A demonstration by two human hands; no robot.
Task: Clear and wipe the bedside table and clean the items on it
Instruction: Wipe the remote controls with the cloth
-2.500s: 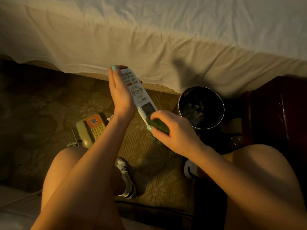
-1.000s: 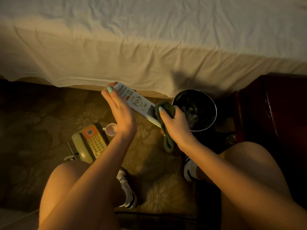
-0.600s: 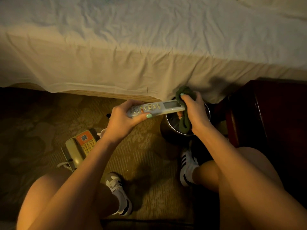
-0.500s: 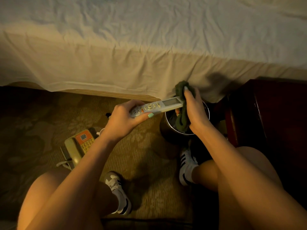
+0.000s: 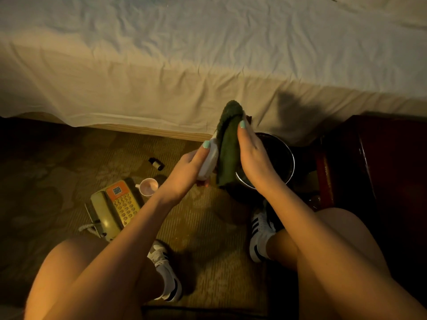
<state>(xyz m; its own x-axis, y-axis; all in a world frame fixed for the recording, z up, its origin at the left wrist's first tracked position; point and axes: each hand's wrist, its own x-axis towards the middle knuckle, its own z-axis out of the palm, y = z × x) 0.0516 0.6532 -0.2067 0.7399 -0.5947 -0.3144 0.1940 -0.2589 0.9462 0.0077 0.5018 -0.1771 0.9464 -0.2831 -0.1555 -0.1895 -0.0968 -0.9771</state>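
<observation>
My left hand grips the lower end of a white remote control, held nearly upright above the carpet. My right hand presses a dark green cloth flat against the remote's side, and the cloth hides most of the remote. Both hands hover just left of a round metal bin. The dark wooden bedside table stands at the right, its top in shadow.
On the carpet lie an old telephone with an orange panel, a small pink cup and a little dark bottle. A bed with a white sheet fills the far side. My knees and sneakers take up the foreground.
The remote has turned from lying level to standing nearly upright in my left hand. My right hand has laid the cloth flat along its side instead of gripping its end.
</observation>
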